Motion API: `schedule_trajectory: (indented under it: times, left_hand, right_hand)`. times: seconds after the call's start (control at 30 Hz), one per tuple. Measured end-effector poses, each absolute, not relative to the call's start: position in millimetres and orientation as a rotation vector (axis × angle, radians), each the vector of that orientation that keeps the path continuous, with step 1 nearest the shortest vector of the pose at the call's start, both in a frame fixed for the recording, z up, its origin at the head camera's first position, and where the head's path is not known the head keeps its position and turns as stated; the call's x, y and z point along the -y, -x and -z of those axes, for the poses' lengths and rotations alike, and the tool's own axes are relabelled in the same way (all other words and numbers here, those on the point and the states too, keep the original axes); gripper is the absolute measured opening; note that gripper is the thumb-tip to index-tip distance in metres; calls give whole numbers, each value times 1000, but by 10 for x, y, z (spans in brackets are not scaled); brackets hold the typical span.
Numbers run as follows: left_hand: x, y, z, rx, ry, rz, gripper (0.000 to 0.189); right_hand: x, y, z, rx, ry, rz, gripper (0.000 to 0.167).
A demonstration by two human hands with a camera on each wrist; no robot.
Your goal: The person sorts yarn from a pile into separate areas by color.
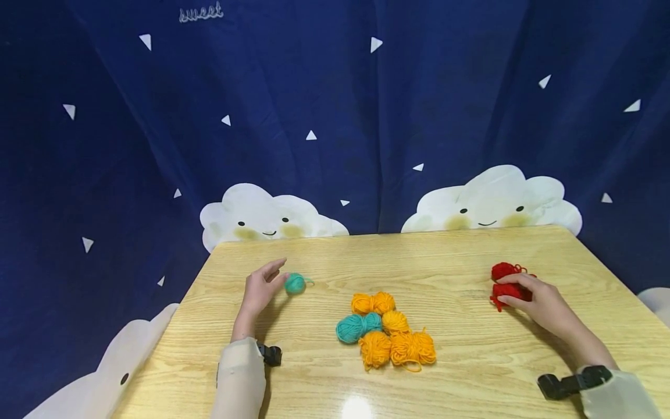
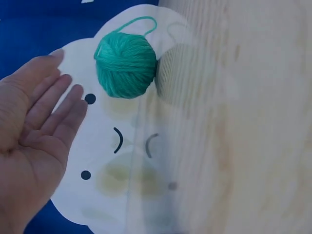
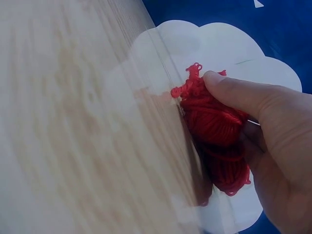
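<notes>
A small teal yarn ball (image 1: 295, 283) sits on the left part of the table, its loose end trailing right. My left hand (image 1: 260, 291) is beside it, fingers extended. In the left wrist view a gap shows between those fingers and the teal ball (image 2: 126, 66). On the right, two red yarn bundles lie against each other. My right hand (image 1: 544, 302) holds the nearer red yarn bundle (image 1: 510, 293) between thumb and fingers; the farther red bundle (image 1: 503, 270) lies just behind it. In the right wrist view the thumb lies against the red yarn (image 3: 214, 122), and the fingertips are partly hidden.
Mid-table, a cluster holds several orange yarn bundles (image 1: 412, 348) and one teal yarn bundle (image 1: 358, 327), touching one another. Under everything is a light wooden table (image 1: 450, 262). Behind its far edge hangs a dark blue curtain (image 1: 335, 75) with clouds and triangles.
</notes>
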State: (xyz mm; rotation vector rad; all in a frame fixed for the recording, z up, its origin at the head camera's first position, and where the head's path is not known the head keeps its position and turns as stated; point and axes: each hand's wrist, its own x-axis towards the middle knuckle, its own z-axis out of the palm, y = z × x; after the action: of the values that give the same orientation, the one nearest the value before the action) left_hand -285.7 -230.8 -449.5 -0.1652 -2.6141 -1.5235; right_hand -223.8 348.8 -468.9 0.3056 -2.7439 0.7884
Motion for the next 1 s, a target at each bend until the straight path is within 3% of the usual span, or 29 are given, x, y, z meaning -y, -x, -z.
schedule_trajectory:
  times: [1.0]
  left_hand:
    - [1824,2583,4364,2709,608,1460,47]
  right_hand:
    - [-3470,2214,4662,2784,-272,-829,40]
